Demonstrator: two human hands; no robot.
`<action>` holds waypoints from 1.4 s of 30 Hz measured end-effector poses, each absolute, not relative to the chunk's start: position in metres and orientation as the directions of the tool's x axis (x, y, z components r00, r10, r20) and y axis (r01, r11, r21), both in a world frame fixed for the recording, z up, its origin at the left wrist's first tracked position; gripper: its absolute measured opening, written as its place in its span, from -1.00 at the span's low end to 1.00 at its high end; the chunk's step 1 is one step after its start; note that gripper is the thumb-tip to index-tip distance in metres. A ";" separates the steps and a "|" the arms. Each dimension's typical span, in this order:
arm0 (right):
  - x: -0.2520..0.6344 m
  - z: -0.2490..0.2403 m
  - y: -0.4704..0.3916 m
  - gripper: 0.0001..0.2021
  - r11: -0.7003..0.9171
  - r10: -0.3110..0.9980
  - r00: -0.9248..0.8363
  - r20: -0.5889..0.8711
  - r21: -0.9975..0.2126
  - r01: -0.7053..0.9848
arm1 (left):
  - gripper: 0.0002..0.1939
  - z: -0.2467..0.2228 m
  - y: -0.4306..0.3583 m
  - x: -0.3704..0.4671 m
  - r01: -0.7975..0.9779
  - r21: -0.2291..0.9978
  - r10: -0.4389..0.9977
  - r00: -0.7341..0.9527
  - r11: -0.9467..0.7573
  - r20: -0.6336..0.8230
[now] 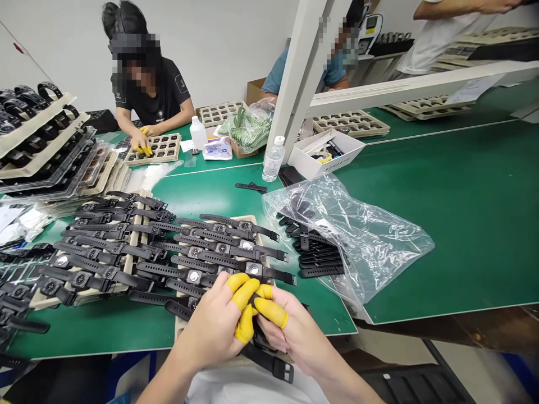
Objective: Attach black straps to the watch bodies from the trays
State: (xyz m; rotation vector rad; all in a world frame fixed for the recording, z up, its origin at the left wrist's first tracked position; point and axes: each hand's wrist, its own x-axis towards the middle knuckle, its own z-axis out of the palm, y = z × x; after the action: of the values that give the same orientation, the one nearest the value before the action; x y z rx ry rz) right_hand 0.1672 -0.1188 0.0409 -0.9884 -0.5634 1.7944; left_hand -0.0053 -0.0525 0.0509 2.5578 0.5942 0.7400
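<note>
Both my hands meet in front of me over the table's near edge, yellow finger cots on several fingertips. My left hand [225,314] pinches at a black smartwatch [269,362], whose strap with its buckle hangs down below my fingers. From the other side my right hand [282,320] grips the same watch; its case is mostly hidden by my fingers. Just beyond lies a beige tray [251,220] with rows of strapped black watches [223,247], backs up. To its right, loose black straps [318,255] lie in and beside a clear plastic bag [370,241].
More watches crowd a second tray [126,280] at left, below tall stacked trays [37,140]. A water bottle [273,160] and a white box [328,154] stand near a white post [295,78]. Across the green table [455,224], a person [151,95] works at another tray [172,148].
</note>
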 end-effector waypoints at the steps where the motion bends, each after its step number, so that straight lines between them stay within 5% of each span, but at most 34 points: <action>1: 0.167 0.040 -0.120 -0.49 -0.415 0.909 -0.198 -0.367 -0.747 -0.519 | -0.38 0.052 -0.052 -0.005 0.277 0.489 0.494 0.773 -0.827 0.398; 8: 0.167 0.035 -0.129 -0.52 -0.306 0.951 -0.177 -0.253 -0.851 -0.426 | -0.42 0.060 -0.053 -0.013 0.127 0.657 0.490 0.772 -0.743 0.405; 13: 0.178 0.049 -0.138 -0.64 0.049 0.999 -0.025 0.048 -0.998 0.043 | -0.38 0.076 -0.065 -0.023 0.232 0.561 0.523 0.732 -0.794 0.437; 16: 0.184 0.058 -0.136 -0.73 0.176 0.982 -0.119 0.146 -0.935 0.306 | -0.43 0.087 -0.066 -0.038 0.297 0.540 0.561 0.708 -0.788 0.429; 22: 0.181 0.062 -0.124 -0.65 0.322 0.936 -0.299 0.186 -0.796 0.513 | -0.59 0.099 -0.059 -0.093 0.522 0.373 0.639 0.669 -0.767 0.379; 25: 0.170 0.051 -0.130 -0.65 0.409 0.903 -0.376 0.206 -0.677 0.612 | -0.69 0.097 -0.064 -0.122 0.597 0.323 0.676 0.685 -0.734 0.271; 30: 0.145 0.026 -0.153 -0.82 0.570 0.820 -0.502 0.274 -0.456 0.683 | -0.75 0.087 -0.081 -0.150 0.657 0.491 0.735 0.676 -0.573 -0.046; 35: 0.133 0.018 -0.156 -0.77 0.596 0.800 -0.508 0.320 -0.320 0.736 | -0.65 0.070 -0.086 -0.146 0.739 0.363 0.743 0.649 -0.567 -0.160; 39: 0.136 0.015 -0.154 -0.75 0.580 0.810 -0.493 0.319 -0.310 0.753 | -0.68 0.059 -0.087 -0.139 0.752 0.286 0.762 0.640 -0.594 -0.100; 42: 0.146 0.019 -0.158 -0.81 0.563 0.825 -0.482 0.294 -0.370 0.739 | -0.79 0.055 -0.098 -0.144 0.758 0.276 0.802 0.588 -0.591 0.105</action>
State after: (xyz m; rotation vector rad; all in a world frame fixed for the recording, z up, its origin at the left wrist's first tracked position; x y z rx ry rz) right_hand 0.1462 -0.1582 0.0186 -1.2623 -2.3614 0.2667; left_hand -0.1436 -0.0981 0.0548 2.6145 1.3008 0.3241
